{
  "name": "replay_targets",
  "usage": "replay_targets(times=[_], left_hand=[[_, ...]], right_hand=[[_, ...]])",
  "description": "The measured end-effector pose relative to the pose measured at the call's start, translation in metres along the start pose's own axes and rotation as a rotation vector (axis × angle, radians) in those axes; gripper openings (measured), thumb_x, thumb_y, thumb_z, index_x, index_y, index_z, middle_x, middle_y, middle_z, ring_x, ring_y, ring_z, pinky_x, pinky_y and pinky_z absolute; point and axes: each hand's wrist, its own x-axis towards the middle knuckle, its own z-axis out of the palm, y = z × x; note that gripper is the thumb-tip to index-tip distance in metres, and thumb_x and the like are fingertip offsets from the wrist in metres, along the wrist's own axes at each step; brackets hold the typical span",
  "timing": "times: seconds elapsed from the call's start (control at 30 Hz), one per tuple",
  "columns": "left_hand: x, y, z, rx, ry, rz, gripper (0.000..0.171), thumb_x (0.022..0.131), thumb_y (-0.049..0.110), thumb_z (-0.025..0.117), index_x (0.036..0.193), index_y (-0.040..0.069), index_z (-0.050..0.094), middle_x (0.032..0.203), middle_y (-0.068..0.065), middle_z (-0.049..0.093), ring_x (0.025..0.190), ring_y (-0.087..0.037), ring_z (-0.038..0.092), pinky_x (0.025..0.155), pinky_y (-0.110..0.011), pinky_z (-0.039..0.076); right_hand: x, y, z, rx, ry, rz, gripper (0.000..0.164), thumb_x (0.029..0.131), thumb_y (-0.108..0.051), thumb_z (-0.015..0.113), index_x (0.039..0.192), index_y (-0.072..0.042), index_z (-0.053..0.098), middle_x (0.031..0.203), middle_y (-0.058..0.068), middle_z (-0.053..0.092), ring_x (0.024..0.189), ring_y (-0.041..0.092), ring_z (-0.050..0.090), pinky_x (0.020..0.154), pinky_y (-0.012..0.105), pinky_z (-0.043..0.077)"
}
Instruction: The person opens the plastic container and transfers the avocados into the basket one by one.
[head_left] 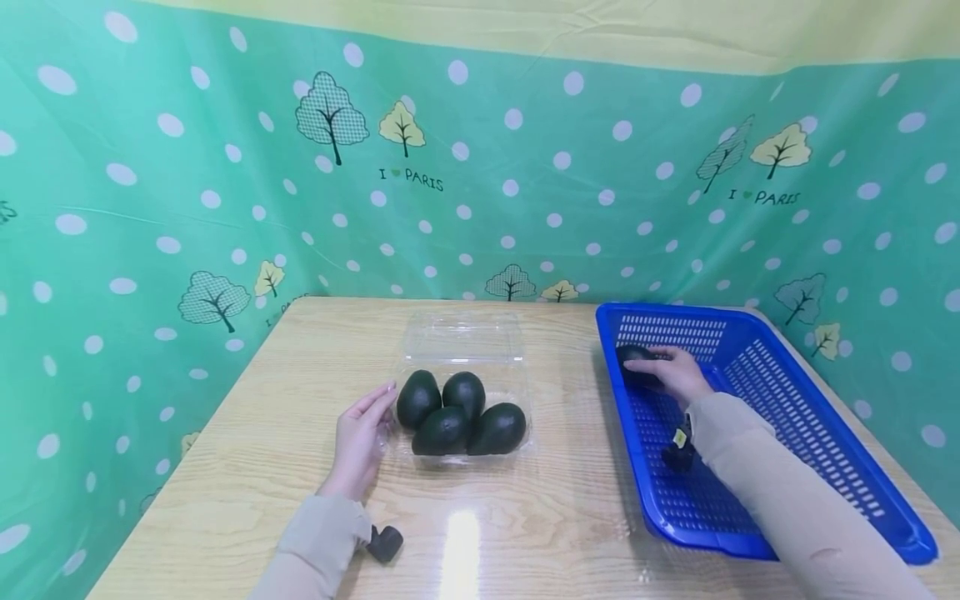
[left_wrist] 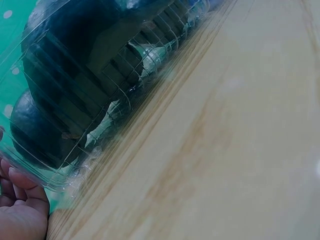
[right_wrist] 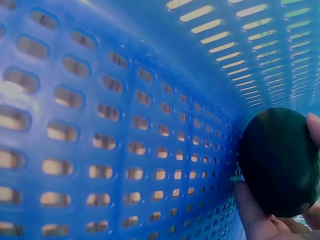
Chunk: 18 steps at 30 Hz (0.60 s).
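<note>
Dotted green cloth [head_left: 540, 175] behind pale wooden table [head_left: 570, 500].
</note>
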Motion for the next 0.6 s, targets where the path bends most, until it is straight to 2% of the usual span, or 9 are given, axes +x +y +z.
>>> replay_targets(times=[0.3,0.6], left_hand=[[-0.0003,-0.0006,-0.0004,-0.012,-0.012,0.006,0.046,0.090,0.018,0.072,0.131,0.002,0.060,0.073,0.009,0.059,0.061,-0.001,0.048,0.046,-0.012,0.033],[-0.0001,-0.0010,-0.0010,-0.014,-0.013,0.007,0.045,0.090,0.019,0.072,0.130,0.003,0.060,0.072,0.009,0.060,0.060,-0.001,0.047,0.045,-0.011,0.032]], right_hand=[[-0.0001,0.0001,-0.0014,-0.165,-0.014,0.009,0.092,0.090,-0.035,0.071,0.153,0.008,0.019,0.155,0.032,0.027,0.142,0.045,0.030,0.117,0.057,0.028],[0.0003,-0.0005,-0.0006,-0.177,-0.011,-0.010,0.093,0.090,-0.032,0.070,0.154,0.008,0.016,0.157,0.032,0.024,0.144,0.047,0.027,0.118,0.059,0.025]])
